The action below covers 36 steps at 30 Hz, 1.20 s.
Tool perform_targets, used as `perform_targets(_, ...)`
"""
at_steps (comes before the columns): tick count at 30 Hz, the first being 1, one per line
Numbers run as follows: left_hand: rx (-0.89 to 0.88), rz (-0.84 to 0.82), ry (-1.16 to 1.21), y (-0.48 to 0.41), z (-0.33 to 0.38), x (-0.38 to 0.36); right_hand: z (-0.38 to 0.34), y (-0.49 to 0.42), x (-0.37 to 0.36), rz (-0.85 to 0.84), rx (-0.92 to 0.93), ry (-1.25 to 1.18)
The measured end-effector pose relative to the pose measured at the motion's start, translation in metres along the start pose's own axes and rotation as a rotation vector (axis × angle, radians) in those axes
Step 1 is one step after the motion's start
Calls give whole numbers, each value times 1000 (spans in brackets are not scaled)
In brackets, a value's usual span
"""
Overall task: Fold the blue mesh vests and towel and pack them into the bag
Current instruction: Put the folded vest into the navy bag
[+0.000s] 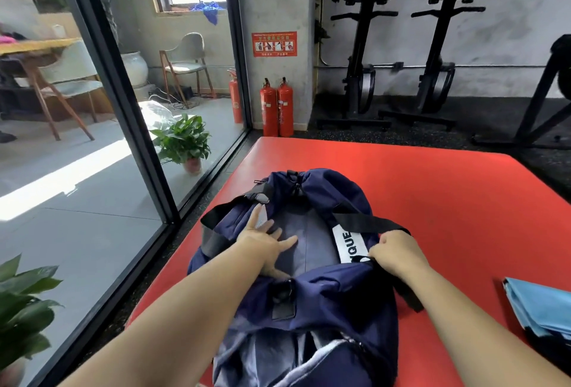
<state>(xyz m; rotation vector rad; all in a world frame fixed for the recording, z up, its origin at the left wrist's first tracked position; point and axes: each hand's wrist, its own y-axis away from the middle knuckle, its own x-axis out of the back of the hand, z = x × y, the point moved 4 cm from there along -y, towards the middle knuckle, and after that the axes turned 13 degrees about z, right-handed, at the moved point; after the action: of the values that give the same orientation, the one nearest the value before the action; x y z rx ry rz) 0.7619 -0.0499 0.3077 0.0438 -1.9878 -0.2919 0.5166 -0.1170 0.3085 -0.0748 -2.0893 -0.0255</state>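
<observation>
A navy duffel bag (pixel 340 300) with black straps lies open on the red mat (pixel 432 188) in front of me. My left hand (pixel 265 241) is spread flat with straight fingers, pressing on blue-grey folded fabric (pixel 312 247) inside the bag's opening. My right hand (pixel 392 252) grips the bag's right rim beside a white logo patch (pixel 347 246), fingers curled round the edge and a black strap (pixel 364 223). A light blue folded cloth (pixel 537 306) lies on the mat at the far right, partly cut off by the frame.
A glass wall with a dark frame (pixel 129 127) runs along the left of the mat. Potted plants (pixel 182 139) stand behind the glass. Fire extinguishers (pixel 276 108) stand by a concrete pillar; black exercise machines (pixel 398 46) line the back wall.
</observation>
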Motion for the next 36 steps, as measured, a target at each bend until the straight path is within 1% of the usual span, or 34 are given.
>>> perform_targets(4, -3, -17, 15, 3, -8, -5, 7, 5, 1, 46, -69, -65)
perform_targets(6, 14, -22, -18, 5, -19, -9, 5, 12, -2, 68, -68, -63)
perform_targets(8, 36, -8, -41, 9, -30, -13, 3, 23, -5, 90, -35, -23)
perform_targets(11, 50, 64, 11, 13, -33, -14, -2, 37, 4, 144, 55, 116)
perform_targets(13, 67, 153, 90, 18, -31, -6, -14, 40, 17, 280, 216, 274)
perform_targets(14, 94, 213, 142, 20, -33, 1, -23, 41, 24, 390, 338, 323)
perform_targets(15, 129, 274, 198, 22, -36, 9, -35, 42, 29, 483, 472, 337)
perform_targets(17, 218, 417, 310, 24, -43, 25, -61, 45, 32, 582, 755, 283)
perform_targets(19, 378, 579, 451, 24, -56, 37, -84, 44, 24, 554, 1047, 301)
perform_targets(20, 504, 628, 541, 24, -65, 39, -92, 45, 18, 482, 1133, 358)
perform_targets(21, 648, 619, 633, 24, -76, 38, -98, 44, 12, 356, 1162, 434)
perform_targets(22, 781, 549, 717, 22, -85, 32, -100, 42, 4, 224, 1164, 510)
perform_targets(23, 894, 445, 807, 22, -91, 25, -97, 38, -2, 99, 1121, 589)
perform_targets(24, 961, 333, 925, 19, -94, 15, -91, 33, -7, -8, 1038, 656)
perform_targets(25, 988, 233, 1054, 17, -92, 8, -83, 27, -7, -63, 953, 721)
perform_targets(26, 1004, 163, 1151, 16, -90, 4, -75, 20, -6, -72, 863, 777)
perform_targets(27, 1012, 113, 1198, 13, -88, -2, -66, 14, -4, -59, 771, 795)
perform_targets(29, 997, 23, 1211, 6, -84, -8, -47, 3, -5, -62, 616, 756)
perform_targets(31, 927, -26, 1114, -1, -76, -6, -34, 0, -12, -120, 506, 663)
perform_targets(34, 852, -32, 1010, -8, -68, -5, -26, -2, -23, -200, 398, 471)
perform_targets(36, 869, -19, 1065, -12, -71, -15, -25, -4, -24, -241, 362, 399)
